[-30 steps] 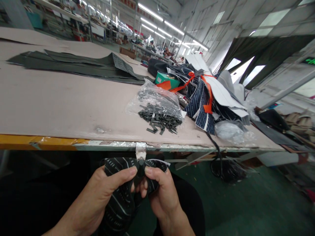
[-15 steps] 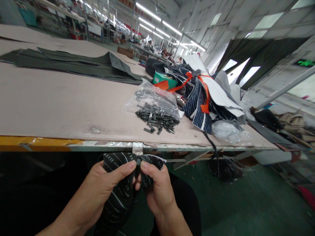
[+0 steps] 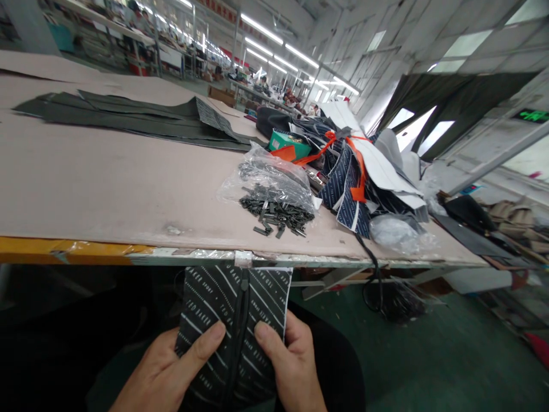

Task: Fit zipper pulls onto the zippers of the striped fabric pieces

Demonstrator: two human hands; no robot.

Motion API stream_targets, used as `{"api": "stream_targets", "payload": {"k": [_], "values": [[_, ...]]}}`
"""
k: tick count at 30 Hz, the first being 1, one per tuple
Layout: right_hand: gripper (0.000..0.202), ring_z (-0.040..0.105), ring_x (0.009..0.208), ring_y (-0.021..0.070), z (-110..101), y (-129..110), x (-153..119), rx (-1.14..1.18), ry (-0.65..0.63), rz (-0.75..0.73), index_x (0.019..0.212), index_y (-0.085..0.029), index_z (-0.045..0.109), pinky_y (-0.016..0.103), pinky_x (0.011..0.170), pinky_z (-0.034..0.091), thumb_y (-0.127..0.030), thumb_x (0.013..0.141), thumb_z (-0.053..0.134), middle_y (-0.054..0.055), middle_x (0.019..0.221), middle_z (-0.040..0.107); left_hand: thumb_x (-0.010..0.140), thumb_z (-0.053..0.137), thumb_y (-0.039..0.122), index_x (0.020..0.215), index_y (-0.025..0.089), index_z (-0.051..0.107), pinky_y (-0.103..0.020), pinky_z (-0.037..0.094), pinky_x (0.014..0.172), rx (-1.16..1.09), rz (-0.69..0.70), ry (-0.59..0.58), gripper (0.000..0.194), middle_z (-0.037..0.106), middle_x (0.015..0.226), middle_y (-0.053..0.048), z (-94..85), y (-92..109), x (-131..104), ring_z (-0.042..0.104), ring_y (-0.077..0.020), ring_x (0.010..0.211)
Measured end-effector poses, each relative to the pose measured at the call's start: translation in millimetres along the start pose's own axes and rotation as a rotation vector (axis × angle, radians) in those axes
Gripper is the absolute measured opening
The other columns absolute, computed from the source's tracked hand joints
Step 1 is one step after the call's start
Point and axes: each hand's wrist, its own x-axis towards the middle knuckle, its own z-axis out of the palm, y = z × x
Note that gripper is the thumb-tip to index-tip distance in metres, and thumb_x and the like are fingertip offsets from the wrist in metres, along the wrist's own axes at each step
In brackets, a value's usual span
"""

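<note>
Since the earlier frame, both hands have moved down along the cloth (image 3: 223, 349) and the thumbs have separated; the cloth, previously bunched, is now spread nearly flat. The left hand (image 3: 165, 366) enters from the lower left, thumb angled up and inward, pinching the left side of the cloth. The right hand (image 3: 295, 357) mirrors it, pinching the right side, with bent fingers at the edge and partly hidden behind. The cloth is positioned in front of the person, just below the near edge of the table (image 3: 107, 189). It is dark, with pale diagonal stripes and lettering; a black zipper (image 3: 238, 337) runs lengthwise between the thumbs. On the smooth, pinkish tabletop, a crinkled, transparent plastic bag (image 3: 277, 174) adjoins a pile of small, dark, oblong pieces (image 3: 281, 217).
</note>
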Motion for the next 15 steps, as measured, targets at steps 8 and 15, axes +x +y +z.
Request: {"api": "stream_targets", "payload": {"k": [8, 15], "values": [[0.018, 0.058, 0.07, 0.0167, 13.5, -60.4, 62.2, -0.227, 0.077, -0.162, 0.082, -0.016, 0.075, 0.027, 0.066, 0.048, -0.034, 0.082, 0.074, 0.0, 0.076, 0.071, 0.067, 0.079, 0.07, 0.085, 0.019, 0.08, -0.034, 0.063, 0.063, 0.159, 0.175, 0.147, 0.054, 0.084, 0.091, -0.01, 8.4, 66.1, 33.3, 0.077, -0.0337, 0.078], [0.034, 0.069, 0.087, 0.025, 8.1, -45.6, 41.5, -0.099, -0.076, -0.073, 0.106, -0.019, 0.077, 0.034, 0.079, 0.056, -0.033, 0.076, 0.081, 0.002, 0.091, 0.078, 0.071, 0.082, 0.062, 0.084, 0.017, 0.08, -0.036, 0.061, 0.062, -0.167, 0.106, -0.059, 0.046, 0.081, 0.074, -0.009, 12.2, 58.3, 25.3, 0.075, -0.0297, 0.065]]}}
